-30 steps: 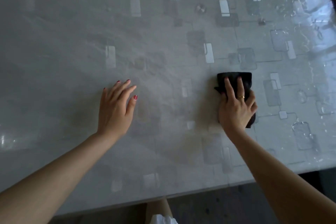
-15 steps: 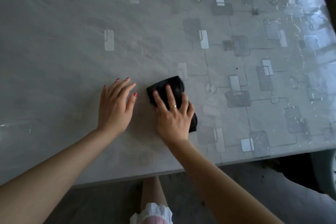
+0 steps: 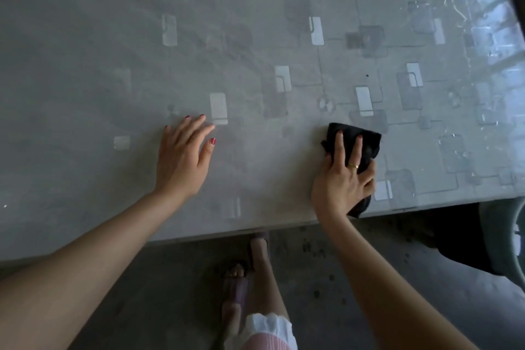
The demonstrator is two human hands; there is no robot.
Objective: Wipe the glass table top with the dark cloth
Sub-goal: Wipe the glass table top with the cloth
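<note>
The glass table top (image 3: 255,37) is grey with pale rectangle patterns and fills the upper part of the head view. A dark cloth (image 3: 369,139) lies bunched on it close to the near edge, right of centre. My right hand (image 3: 345,176) presses flat on the cloth, fingers straight and spread, a gold ring on one finger; the cloth's lower end sticks out under my palm at the table edge. My left hand (image 3: 181,159) rests flat on the bare glass to the left, fingers extended, well apart from the cloth.
The table's near edge (image 3: 255,231) runs across the lower middle. Below it are a grey floor and my feet in sandals (image 3: 241,278). A dark object and a pale curved rim (image 3: 511,236) sit at the lower right. Bright reflections cover the table's far right.
My right hand slid the cloth left toward my left hand, then back right and nearer the table's front edge. My left hand stayed flat in place.
</note>
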